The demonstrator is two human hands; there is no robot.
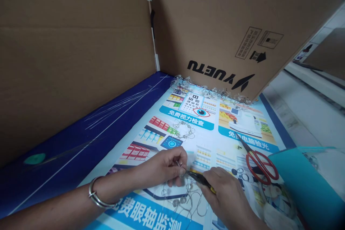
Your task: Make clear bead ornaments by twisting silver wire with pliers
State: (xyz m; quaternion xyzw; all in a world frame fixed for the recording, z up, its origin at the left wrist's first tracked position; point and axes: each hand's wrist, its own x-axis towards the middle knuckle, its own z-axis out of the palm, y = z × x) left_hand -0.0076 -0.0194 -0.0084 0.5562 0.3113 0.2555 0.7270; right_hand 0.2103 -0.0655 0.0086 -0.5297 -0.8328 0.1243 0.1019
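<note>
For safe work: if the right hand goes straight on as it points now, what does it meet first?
Probably the beaded wire held by the left hand, since the pliers in the right hand point there; depth is unclear.

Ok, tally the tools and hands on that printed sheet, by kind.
Red-handled scissors: 1
Yellow-and-black-handled pliers: 1
Bare hands, left hand and right hand: 2
Total: 4

A large blue and white printed paper poster (151, 133) is lying flat, and on it are red-handled steel scissors (260, 163), thin silver wire with clear beads (183, 129) and crumpled clear plastic (210, 91)
</note>
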